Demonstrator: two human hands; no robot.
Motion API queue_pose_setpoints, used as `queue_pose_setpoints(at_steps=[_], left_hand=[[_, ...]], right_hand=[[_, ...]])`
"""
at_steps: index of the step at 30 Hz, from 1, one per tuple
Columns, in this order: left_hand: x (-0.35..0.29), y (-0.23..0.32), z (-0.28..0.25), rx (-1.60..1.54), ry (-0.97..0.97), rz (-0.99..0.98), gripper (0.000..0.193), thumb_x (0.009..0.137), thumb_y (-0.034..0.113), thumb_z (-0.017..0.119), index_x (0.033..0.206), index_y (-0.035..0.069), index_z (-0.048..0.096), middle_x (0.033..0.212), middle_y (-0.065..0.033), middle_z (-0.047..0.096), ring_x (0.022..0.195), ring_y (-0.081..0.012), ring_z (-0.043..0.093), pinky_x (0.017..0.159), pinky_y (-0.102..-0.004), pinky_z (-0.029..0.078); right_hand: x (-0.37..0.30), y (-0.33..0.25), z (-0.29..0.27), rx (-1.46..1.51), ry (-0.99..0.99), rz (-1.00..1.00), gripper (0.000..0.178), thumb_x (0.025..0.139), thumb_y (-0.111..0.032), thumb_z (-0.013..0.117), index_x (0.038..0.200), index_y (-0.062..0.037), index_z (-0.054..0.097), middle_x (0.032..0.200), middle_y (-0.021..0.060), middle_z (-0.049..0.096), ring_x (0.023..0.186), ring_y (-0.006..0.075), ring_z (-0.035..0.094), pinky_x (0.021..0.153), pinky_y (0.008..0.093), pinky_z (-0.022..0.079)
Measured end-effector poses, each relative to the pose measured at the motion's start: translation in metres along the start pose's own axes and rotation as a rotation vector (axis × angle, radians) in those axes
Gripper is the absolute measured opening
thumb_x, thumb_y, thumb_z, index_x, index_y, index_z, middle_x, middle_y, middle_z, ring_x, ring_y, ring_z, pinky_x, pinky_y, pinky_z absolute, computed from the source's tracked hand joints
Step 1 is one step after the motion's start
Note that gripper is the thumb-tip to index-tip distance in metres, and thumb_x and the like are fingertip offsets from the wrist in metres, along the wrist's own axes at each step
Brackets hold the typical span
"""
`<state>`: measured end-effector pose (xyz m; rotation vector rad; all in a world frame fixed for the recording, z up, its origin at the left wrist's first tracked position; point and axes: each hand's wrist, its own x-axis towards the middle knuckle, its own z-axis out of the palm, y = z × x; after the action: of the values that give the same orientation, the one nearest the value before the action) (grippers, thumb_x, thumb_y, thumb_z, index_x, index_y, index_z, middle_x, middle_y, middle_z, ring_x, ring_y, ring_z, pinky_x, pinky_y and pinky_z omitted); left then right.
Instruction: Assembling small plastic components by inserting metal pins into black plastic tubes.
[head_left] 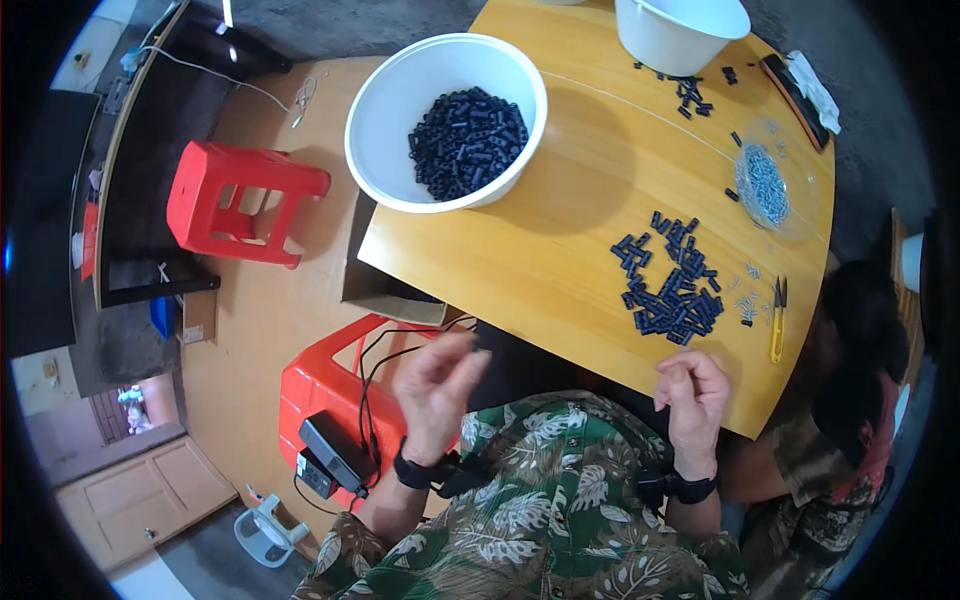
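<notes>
My left hand [436,388] is raised off the table's near edge, thumb and forefinger brought together; whatever is between them is too small to make out. Close to the table edge my right hand [694,398] has its fingers curled and pinched, and what they hold, if anything, is hidden. Just beyond the right hand lies a loose pile of small black plastic parts [675,290]. A few small silvery screws [748,303] are scattered to the right of that pile. Further back, a clear plastic bowl [742,178] holds many more screws.
On the wooden table [580,240], a large white bucket [375,130] contains many black parts; a second white tub [680,35] stands far right. A yellow cutter [777,335] lies near the right edge. Red stools [235,205] stand left. Another person [850,400] sits close on my right.
</notes>
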<state>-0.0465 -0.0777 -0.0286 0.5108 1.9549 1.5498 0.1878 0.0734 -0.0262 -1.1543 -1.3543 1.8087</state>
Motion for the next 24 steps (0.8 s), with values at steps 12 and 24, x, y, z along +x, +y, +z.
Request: queue_pose_setpoints(at_steps=[12, 24], left_hand=[[0.039, -0.024, -0.052, -0.146, 0.382, 0.007, 0.033, 0.101, 0.014, 0.058, 0.129, -0.004, 0.056, 0.091, -0.0108, 0.073, 0.080, -0.0148, 0.069, 0.073, -0.0263, 0.054], [0.017, 0.003, 0.035, 0.193, -0.166, 0.393, 0.024, 0.098, 0.004, 0.059, 0.120, -0.002, 0.064, 0.100, -0.0096, 0.069, 0.091, -0.0150, 0.064, 0.080, -0.0290, 0.051]], right_hand=[[-0.009, 0.004, -0.012, -0.060, 0.115, -0.037, 0.018, 0.099, -0.012, 0.059, 0.087, -0.0003, 0.064, 0.063, -0.0016, 0.054, 0.053, 0.0049, 0.049, 0.050, 0.0210, 0.039], [-0.017, -0.026, -0.001, -0.341, -0.032, -0.206, 0.004, 0.090, -0.002, 0.068, 0.090, 0.0014, 0.067, 0.079, 0.0048, 0.064, 0.066, 0.0079, 0.057, 0.058, 0.0239, 0.045]])
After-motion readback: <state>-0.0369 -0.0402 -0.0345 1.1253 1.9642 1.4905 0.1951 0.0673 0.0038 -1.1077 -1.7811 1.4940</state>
